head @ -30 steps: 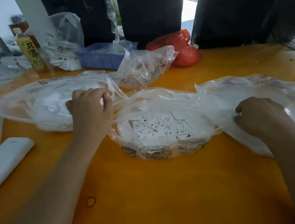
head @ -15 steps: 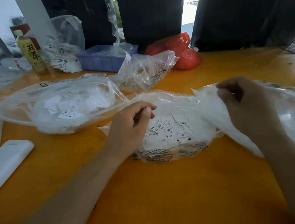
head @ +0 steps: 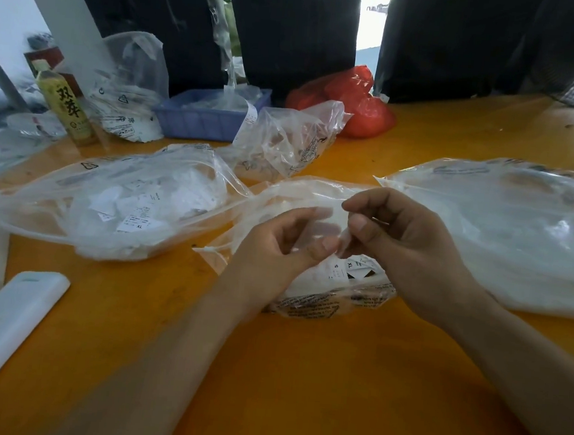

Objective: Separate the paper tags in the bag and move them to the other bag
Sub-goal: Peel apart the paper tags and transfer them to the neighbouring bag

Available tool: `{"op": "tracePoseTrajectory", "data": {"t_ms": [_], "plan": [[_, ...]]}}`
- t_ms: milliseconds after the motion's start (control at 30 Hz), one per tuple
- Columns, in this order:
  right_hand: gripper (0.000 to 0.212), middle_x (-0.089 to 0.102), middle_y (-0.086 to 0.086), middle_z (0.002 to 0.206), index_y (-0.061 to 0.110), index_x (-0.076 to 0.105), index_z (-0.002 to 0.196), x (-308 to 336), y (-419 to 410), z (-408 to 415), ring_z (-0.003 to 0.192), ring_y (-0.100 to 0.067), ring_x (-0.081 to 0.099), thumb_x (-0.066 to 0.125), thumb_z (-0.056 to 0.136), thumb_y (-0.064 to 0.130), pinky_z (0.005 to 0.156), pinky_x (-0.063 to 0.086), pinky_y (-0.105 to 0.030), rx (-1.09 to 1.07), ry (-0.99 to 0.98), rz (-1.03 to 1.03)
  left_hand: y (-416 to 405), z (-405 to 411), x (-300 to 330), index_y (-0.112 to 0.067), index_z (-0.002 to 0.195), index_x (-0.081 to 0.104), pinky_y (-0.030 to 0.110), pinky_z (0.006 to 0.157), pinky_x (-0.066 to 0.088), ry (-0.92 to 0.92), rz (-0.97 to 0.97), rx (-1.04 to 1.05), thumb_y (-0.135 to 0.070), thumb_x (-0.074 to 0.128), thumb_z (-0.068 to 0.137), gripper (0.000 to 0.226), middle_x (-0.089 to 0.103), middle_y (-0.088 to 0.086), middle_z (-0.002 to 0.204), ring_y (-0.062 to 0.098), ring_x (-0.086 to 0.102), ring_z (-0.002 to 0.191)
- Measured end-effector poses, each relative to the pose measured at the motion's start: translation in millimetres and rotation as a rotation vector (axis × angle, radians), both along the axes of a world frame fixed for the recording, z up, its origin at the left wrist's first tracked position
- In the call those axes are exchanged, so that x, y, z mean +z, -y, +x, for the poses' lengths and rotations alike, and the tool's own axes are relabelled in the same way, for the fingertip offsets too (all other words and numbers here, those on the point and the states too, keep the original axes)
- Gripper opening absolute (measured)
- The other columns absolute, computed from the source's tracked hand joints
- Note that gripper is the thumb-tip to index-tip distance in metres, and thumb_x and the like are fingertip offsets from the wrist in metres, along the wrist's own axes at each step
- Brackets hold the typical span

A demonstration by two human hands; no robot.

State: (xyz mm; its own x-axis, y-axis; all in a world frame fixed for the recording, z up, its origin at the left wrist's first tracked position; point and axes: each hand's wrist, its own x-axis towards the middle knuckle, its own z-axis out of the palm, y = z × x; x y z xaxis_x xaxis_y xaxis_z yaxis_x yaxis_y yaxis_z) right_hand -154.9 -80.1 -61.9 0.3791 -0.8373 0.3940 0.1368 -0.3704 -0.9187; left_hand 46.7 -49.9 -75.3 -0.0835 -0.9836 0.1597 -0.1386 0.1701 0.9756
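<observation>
A clear plastic bag [head: 334, 300] full of white paper tags lies in the middle of the orange table. Over its open mouth my left hand [head: 286, 248] and my right hand [head: 404, 240] meet, thumbs and fingertips pinching a small blurred white paper tag [head: 344, 237] between them. Printed tags marked S and XL [head: 350, 268] show just below the hands. A second clear bag [head: 125, 204] with tags lies to the left. A third large clear bag [head: 504, 234] lies to the right.
A white remote-like device [head: 2, 328] lies at the front left. At the back stand a yellow drink bottle [head: 66, 104], a blue tray [head: 204, 114], a small crumpled clear bag [head: 291, 142], a red bag [head: 360, 103] and another clear bag [head: 130, 91].
My left hand left the left bag and came to the middle bag. My right hand left the right bag's edge and came in to meet it; both now pinch a tag.
</observation>
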Motion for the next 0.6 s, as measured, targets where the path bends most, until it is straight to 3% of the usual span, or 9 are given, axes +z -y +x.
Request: {"op": "tracePoseTrajectory", "data": {"t_ms": [67, 133, 233, 300, 433, 600], "plan": [[0.015, 0.072, -0.011, 0.081, 0.007, 0.065, 0.110, -1.2, 1.4, 0.3, 0.077, -0.026, 0.072, 0.063, 0.096, 0.012, 0.077, 0.060, -0.031, -0.027, -0.017, 0.000, 0.6, 1.2, 0.8, -0.031, 0.108, 0.080, 0.024, 0.079, 0.060, -0.054, -0.015, 0.022, -0.037, 0.078, 0.085, 0.024, 0.081, 0.000, 0.102, 0.012, 0.076, 0.091], [0.012, 0.072, -0.008, 0.080, 0.011, 0.066, 0.110, -2.8, 2.2, 1.8, 0.076, -0.023, 0.072, 0.063, 0.098, 0.011, 0.076, 0.060, -0.031, -0.081, -0.062, -0.011, 0.9, 1.6, 1.1, -0.028, 0.098, 0.083, 0.024, 0.075, 0.059, -0.122, -0.002, 0.047, -0.030, 0.078, 0.086, 0.013, 0.081, 0.006, 0.095, 0.016, 0.074, 0.083], [0.030, 0.072, 0.002, 0.083, 0.020, 0.068, 0.116, -4.9, 2.3, 3.9, 0.076, -0.016, 0.072, 0.066, 0.091, 0.038, 0.074, 0.060, -0.031, -0.116, -0.147, 0.040, 0.2, 1.7, 1.6, -0.028, 0.097, 0.083, 0.023, 0.073, 0.058, -0.112, 0.011, 0.061, -0.024, 0.077, 0.093, 0.008, 0.081, 0.006, 0.095, 0.016, 0.074, 0.082], [0.039, 0.072, 0.009, 0.083, 0.027, 0.069, 0.115, -5.3, 2.7, 4.0, 0.073, -0.010, 0.071, 0.066, 0.085, 0.052, 0.069, 0.058, -0.024, -0.113, -0.239, 0.041, -1.1, 0.7, 2.3, -0.030, 0.096, 0.083, 0.022, 0.072, 0.058, -0.061, 0.010, 0.065, -0.023, 0.076, 0.095, 0.009, 0.081, 0.003, 0.094, 0.015, 0.074, 0.082], [0.006, 0.073, 0.011, 0.076, 0.030, 0.071, 0.092, -7.1, 4.7, 4.2, 0.067, -0.007, 0.069, 0.069, 0.094, 0.035, 0.063, 0.056, -0.018, -0.212, -0.356, -0.075, -2.4, -2.6, 2.7, -0.035, 0.088, 0.082, 0.018, 0.068, 0.057, -0.007, 0.021, 0.099, -0.026, 0.081, 0.090, 0.009, 0.080, -0.002, 0.085, 0.010, 0.074, 0.075], [0.017, 0.072, 0.013, 0.075, 0.029, 0.069, 0.085, -8.5, 4.6, 4.5, 0.064, -0.004, 0.068, 0.067, 0.095, 0.042, 0.061, 0.056, -0.018, -0.285, -0.413, -0.094, -2.9, -2.4, 3.4, -0.034, 0.087, 0.080, 0.019, 0.068, 0.057, -0.059, 0.051, 0.140, -0.038, 0.081, 0.090, 0.005, 0.080, 0.001, 0.087, 0.010, 0.073, 0.075]]}}
